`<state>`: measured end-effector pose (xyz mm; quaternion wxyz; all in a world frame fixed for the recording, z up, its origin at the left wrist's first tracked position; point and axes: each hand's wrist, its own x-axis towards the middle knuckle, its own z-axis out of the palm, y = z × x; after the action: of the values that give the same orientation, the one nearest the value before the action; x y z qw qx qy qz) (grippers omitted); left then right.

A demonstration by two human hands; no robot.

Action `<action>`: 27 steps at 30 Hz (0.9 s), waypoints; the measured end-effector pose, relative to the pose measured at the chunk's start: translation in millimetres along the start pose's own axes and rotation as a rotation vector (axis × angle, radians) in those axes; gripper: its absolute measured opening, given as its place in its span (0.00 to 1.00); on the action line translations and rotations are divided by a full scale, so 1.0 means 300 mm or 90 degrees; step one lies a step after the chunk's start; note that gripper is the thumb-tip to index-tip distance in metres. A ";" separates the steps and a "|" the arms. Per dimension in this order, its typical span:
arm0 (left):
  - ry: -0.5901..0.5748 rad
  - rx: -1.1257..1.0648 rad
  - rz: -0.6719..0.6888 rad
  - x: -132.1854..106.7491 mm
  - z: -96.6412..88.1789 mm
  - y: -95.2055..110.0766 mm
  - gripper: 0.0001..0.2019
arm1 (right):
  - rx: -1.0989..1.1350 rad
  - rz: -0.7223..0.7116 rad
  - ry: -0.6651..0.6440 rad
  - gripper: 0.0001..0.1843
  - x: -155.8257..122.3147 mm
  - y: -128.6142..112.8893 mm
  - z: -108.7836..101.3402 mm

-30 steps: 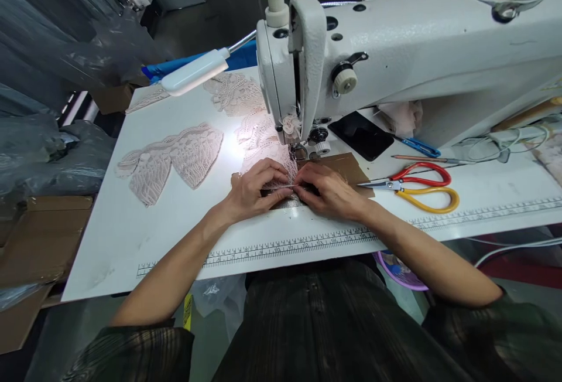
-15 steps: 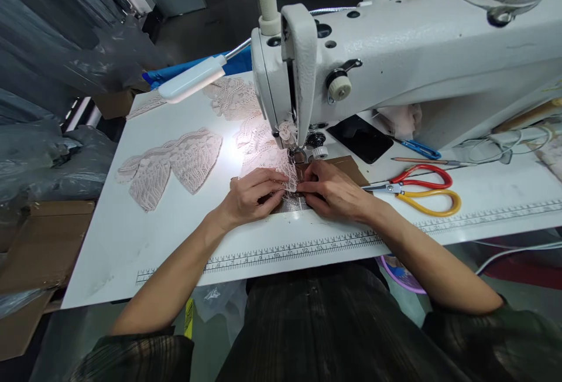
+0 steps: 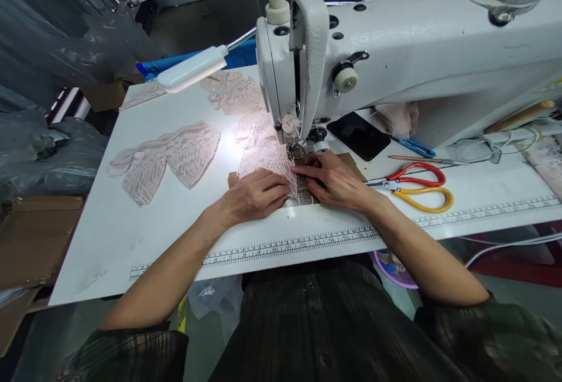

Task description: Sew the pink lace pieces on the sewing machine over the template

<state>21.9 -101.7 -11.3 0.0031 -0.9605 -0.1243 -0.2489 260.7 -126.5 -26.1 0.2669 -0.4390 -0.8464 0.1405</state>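
Note:
A pink lace piece (image 3: 266, 156) lies under the needle area of a white sewing machine (image 3: 395, 54). My left hand (image 3: 258, 194) rests on the lace's near part, fingers stretched out and lying flat. From the right, my right hand (image 3: 336, 181) reaches in with its index fingertip on the lace edge, just in front of the presser foot (image 3: 296, 150). Its thumb is apart from that finger, lower down by the metal plate (image 3: 302, 199). A small ruffled pink bit (image 3: 290, 124) hangs at the needle bar.
Red-and-yellow-handled scissors (image 3: 419, 186) lie right of my right hand. Behind them are a black phone (image 3: 359, 136), blue snips (image 3: 415, 147) and a pencil (image 3: 417, 160). Another lace piece (image 3: 169, 159) lies left, under a lamp (image 3: 193, 68). A ruler strip (image 3: 259, 251) runs along the table's front edge.
My fingers have gone from pinching the lace edge to lying flatter on it. My right index finger has moved away from me, closer to the presser foot. The view has shifted slightly.

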 end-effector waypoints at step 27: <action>-0.151 0.005 -0.018 0.044 -0.050 -0.008 0.09 | -0.035 -0.006 -0.064 0.22 -0.002 -0.013 -0.005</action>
<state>25.5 -97.2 8.0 -0.0110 -0.9814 -0.1381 -0.1329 259.2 -129.2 -23.2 0.2125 -0.4345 -0.8644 0.1374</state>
